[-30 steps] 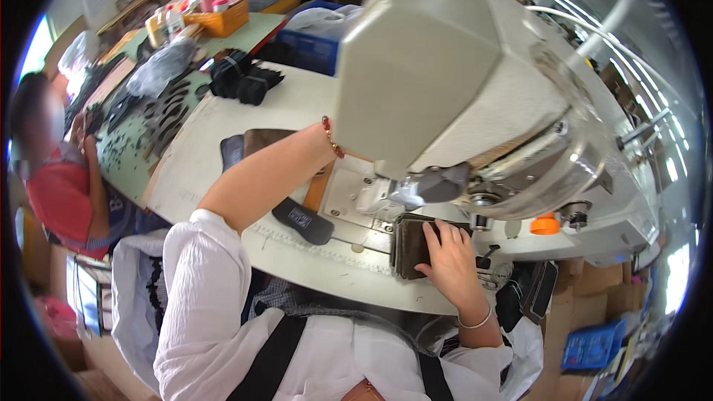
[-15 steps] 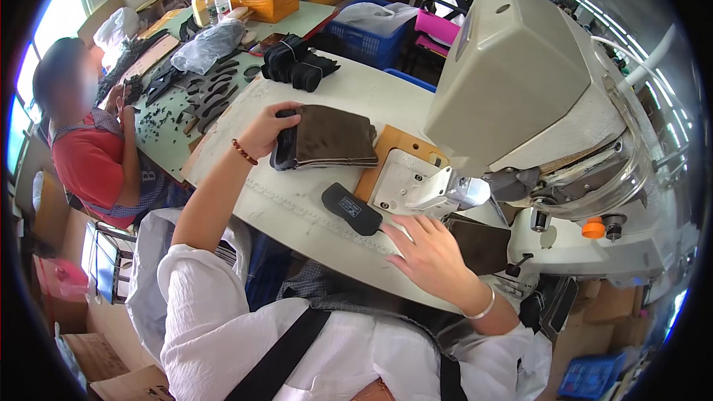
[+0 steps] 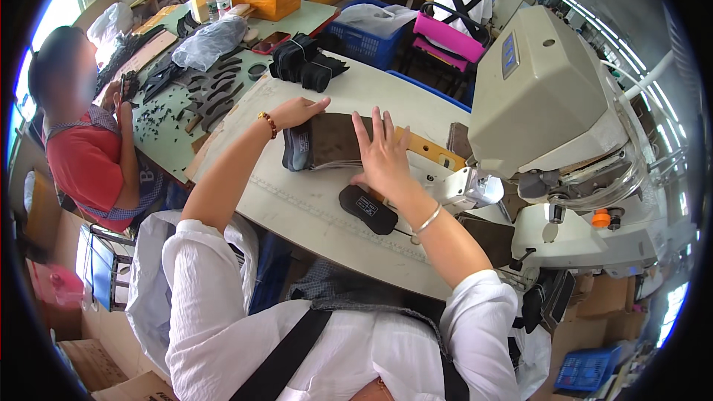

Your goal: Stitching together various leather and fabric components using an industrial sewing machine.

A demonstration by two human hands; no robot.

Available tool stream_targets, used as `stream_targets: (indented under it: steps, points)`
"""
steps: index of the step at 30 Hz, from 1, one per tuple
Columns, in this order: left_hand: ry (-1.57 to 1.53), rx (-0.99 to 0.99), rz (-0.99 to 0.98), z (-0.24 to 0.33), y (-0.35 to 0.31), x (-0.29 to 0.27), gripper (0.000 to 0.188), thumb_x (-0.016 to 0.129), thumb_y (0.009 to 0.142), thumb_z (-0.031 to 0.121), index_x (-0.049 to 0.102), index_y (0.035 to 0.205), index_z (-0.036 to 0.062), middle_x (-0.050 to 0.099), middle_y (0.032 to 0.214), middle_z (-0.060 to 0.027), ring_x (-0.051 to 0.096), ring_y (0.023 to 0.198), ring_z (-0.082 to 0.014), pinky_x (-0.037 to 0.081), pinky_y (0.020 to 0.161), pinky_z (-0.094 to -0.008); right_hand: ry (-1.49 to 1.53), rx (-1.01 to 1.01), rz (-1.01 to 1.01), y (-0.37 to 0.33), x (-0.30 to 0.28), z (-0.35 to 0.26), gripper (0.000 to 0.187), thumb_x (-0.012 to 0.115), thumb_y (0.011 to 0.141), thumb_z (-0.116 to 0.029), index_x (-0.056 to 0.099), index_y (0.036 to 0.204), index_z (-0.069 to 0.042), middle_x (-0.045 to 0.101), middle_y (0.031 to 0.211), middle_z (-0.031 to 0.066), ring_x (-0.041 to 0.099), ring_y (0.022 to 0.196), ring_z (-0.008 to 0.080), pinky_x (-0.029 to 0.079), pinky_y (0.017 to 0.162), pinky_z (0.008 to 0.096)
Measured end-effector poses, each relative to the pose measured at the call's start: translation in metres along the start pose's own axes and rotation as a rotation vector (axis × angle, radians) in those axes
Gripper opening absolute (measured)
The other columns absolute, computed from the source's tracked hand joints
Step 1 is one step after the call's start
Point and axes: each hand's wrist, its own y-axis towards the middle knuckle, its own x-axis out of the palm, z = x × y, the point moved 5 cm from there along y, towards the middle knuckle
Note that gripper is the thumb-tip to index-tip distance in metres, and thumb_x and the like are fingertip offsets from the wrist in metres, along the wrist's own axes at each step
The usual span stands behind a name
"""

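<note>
A stack of dark brown flat pieces [image 3: 334,139], with a black edge at its left end, lies on the white sewing table. My left hand [image 3: 295,113] is at the stack's far left corner, fingers stretched out to the right; whether it touches the stack I cannot tell. Over the stack's right end is my right hand [image 3: 388,163], its fingers spread and holding nothing. Just nearer to me lies a black rounded flat piece [image 3: 368,209] with a pale printed patch. Beyond my right hand, part of the wooden guide plate [image 3: 431,150] shows.
An industrial sewing machine [image 3: 546,96] takes up the right side. A brown piece [image 3: 486,239] lies by its base. Bundled black pieces [image 3: 306,62] sit at the table's far edge. A person in red [image 3: 85,156] works at the green table [image 3: 178,122] on the left.
My right hand has moved up and left from beside the black piece to over the stack. My left hand's grip on the stack has loosened, its fingers now straighter. The view has shifted slightly.
</note>
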Motion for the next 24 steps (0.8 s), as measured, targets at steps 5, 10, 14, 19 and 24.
stream_targets:
  steps: [5, 10, 14, 19, 24]
  points:
    - [-0.043, -0.096, -0.091, 0.007, 0.008, 0.003, 0.089, 0.037, 0.093, 0.08, 0.073, 0.12, 0.0033, 0.068, 0.124, -0.022, 0.066, 0.113, -0.0378, 0.047, 0.103, -0.041, 0.136, -0.013, -0.067, 0.03, 0.037, -0.002, 0.125, 0.098, 0.055, -0.036, 0.029, 0.158, -0.016, 0.034, 0.156, 0.0266, 0.036, 0.144, 0.0453, 0.035, 0.106, 0.073]
    - [-0.058, -0.041, -0.159, 0.001, 0.009, 0.006, 0.077, 0.054, 0.094, 0.071, 0.073, 0.12, 0.0014, 0.073, 0.113, -0.0169, 0.069, 0.103, -0.0286, 0.051, 0.093, -0.0356, 0.175, -0.011, -0.209, 0.046, 0.05, -0.011, 0.122, 0.097, 0.057, -0.035, 0.03, 0.157, -0.017, 0.035, 0.155, 0.027, 0.036, 0.144, 0.0469, 0.034, 0.108, 0.072]
    - [-0.088, 0.213, -0.02, -0.003, 0.002, 0.006, 0.059, 0.067, 0.093, 0.055, 0.07, 0.126, 0.0074, 0.073, 0.113, -0.0185, 0.07, 0.101, -0.0288, 0.053, 0.091, -0.0383, 0.197, -0.038, -0.163, 0.036, 0.052, -0.003, 0.116, 0.094, 0.061, -0.042, 0.033, 0.156, -0.015, 0.035, 0.155, 0.0281, 0.038, 0.141, 0.0482, 0.032, 0.11, 0.0699]
    - [-0.059, 0.072, 0.352, -0.023, -0.027, 0.01, 0.078, 0.068, 0.088, 0.061, 0.049, 0.148, 0.0139, 0.058, 0.136, -0.0246, 0.047, 0.135, -0.0378, 0.041, 0.11, -0.0458, 0.5, 0.213, 0.075, 0.022, 0.064, 0.046, 0.103, 0.082, 0.081, -0.049, 0.028, 0.156, -0.001, 0.038, 0.155, 0.0271, 0.034, 0.145, 0.042, 0.031, 0.116, 0.0561]
    - [-0.483, -0.139, 0.359, -0.036, -0.043, 0.029, 0.086, 0.073, 0.084, 0.062, 0.044, 0.152, 0.0185, 0.034, 0.153, -0.0267, 0.031, 0.144, -0.0406, 0.036, 0.114, -0.0501, 1.371, 0.74, -0.008, 0.013, 0.094, 0.071, 0.086, 0.064, 0.097, -0.042, 0.023, 0.154, 0.007, 0.033, 0.157, 0.0296, 0.034, 0.148, 0.0348, 0.032, 0.119, 0.0438]
